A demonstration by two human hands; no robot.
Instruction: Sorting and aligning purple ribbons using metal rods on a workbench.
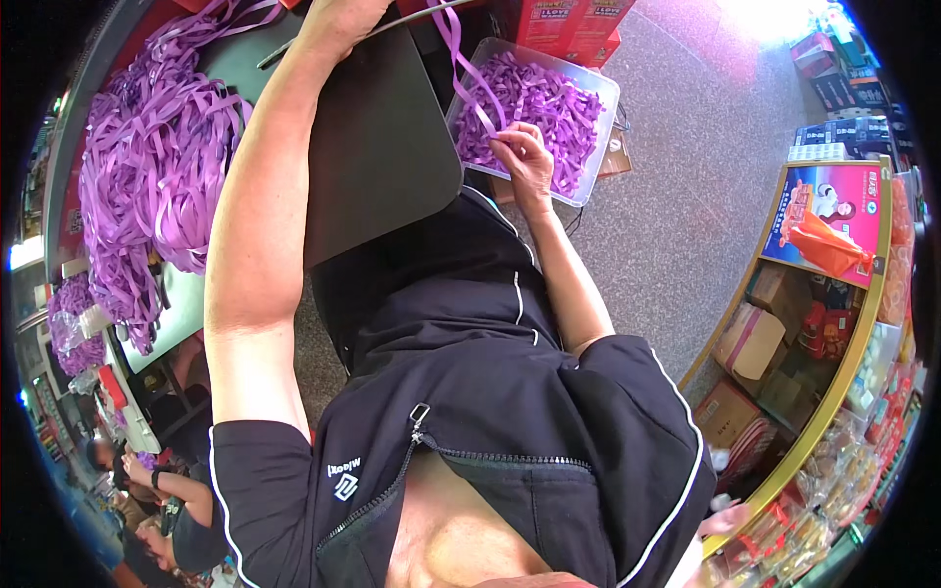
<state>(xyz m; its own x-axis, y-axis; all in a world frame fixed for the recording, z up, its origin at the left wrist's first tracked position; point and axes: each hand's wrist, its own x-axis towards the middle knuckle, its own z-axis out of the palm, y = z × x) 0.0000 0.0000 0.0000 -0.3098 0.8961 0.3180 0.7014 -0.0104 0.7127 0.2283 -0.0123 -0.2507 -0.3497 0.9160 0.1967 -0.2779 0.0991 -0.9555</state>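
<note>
White lettering [343,467] sits on the black shirt [549,402], with more print on red cartons [569,27] behind a clear tub [613,98] of purple ribbon and on a pink-and-blue poster [816,199], partly hidden by an orange bag [826,245]. Finger and thumb closed, the right hand [526,162] pinches a purple ribbon strand [457,44] over the tub; the left hand [343,20] is cut off above, its grip I cannot tell, its forearm between a purple heap [172,167] and a dark panel [382,147]

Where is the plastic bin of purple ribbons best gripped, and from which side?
I would take the plastic bin by its right rim, from the right: this edge faces the floor, while red boxes crowd the far side and the dark board the left.
</note>
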